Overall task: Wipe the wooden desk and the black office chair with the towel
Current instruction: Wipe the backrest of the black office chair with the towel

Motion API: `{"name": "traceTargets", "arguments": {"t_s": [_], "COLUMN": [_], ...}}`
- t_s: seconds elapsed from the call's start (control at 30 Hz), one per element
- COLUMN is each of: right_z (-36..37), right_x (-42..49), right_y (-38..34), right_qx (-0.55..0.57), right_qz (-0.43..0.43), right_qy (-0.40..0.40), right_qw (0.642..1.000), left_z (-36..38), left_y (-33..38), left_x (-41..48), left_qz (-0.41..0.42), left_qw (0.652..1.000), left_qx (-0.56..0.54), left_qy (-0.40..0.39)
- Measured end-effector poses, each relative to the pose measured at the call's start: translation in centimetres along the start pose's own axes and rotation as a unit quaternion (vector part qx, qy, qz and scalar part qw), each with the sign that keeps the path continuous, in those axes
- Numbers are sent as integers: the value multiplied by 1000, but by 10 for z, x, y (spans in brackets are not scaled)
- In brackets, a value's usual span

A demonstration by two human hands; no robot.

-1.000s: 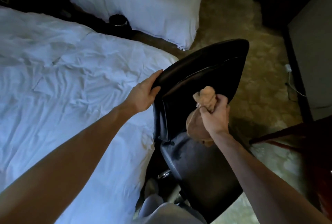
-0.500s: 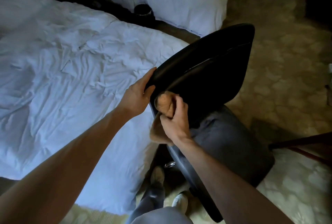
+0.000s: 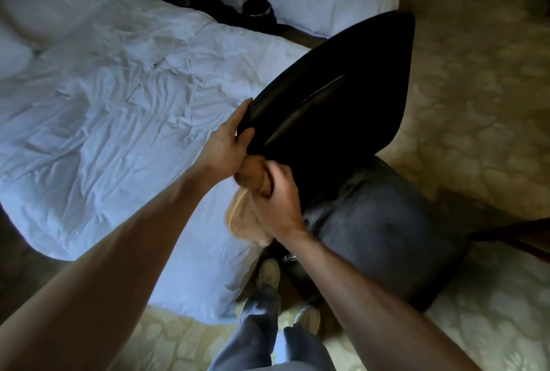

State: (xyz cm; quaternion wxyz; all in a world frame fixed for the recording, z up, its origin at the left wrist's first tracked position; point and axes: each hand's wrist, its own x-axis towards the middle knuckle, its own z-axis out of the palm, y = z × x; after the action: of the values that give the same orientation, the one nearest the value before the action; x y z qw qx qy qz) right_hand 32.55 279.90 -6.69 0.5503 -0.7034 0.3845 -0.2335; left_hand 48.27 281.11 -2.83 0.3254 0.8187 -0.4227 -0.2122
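Fingers (image 3: 268, 189) of the right hand (image 3: 279, 204) are curled tight round a bunched tan towel (image 3: 244, 221). Its balled top presses against the black chair (image 3: 357, 162) at the near left corner of the backrest (image 3: 342, 88), and its loose end hangs down and to the left of those fingers. Just above them, nearly touching the towel, the left hand (image 3: 226, 144) grips the same corner: its thumb lies on the front face, and its other fingers run along the rim and behind it, bracing the chair. The coming stroke turns on how the backrest lies. Its long axis runs from this corner up and away to the right of the fingers, so nearly all of its dark face stretches out ahead of the towel and none lies on the near side. The right hand carries the cloth and is the one set to travel, and I judge a sweep up and rightward along that axis to be the natural move, with the left hand holding the rim against the push. The grey-black seat (image 3: 384, 230) lies below and to the right of the right fingers, just beside the wrist, within easy reach afterwards. A white bed (image 3: 104, 102) lies close on the left of both hands, and patterned carpet (image 3: 464, 108) spreads beyond the chair. Far to the right of the fingers a dark wooden edge (image 3: 518, 236) shows; whether it belongs to the table I cannot tell.
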Motion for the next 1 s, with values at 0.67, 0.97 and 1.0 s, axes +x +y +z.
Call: {"name": "traceTargets", "arguments": {"t_s": [0.67,0.97,1.0], "right_z": [-10,-25,-24], "right_x": [-71,-104,-106], "right_y": [38,61,66], "right_qx": [62,-82,-93], "right_qz": [116,-31,-50], "right_qy": [305,317,318], "right_qw": [943,944,942], "left_z": [14,21,28], "left_y": [-27,-53,-58], "left_x": [-101,-141,-144], "left_qz": [120,221,235], "left_qw": [992,971,965], "left_qx": [15,-82,-100], "left_qy": [47,-50,-62]}}
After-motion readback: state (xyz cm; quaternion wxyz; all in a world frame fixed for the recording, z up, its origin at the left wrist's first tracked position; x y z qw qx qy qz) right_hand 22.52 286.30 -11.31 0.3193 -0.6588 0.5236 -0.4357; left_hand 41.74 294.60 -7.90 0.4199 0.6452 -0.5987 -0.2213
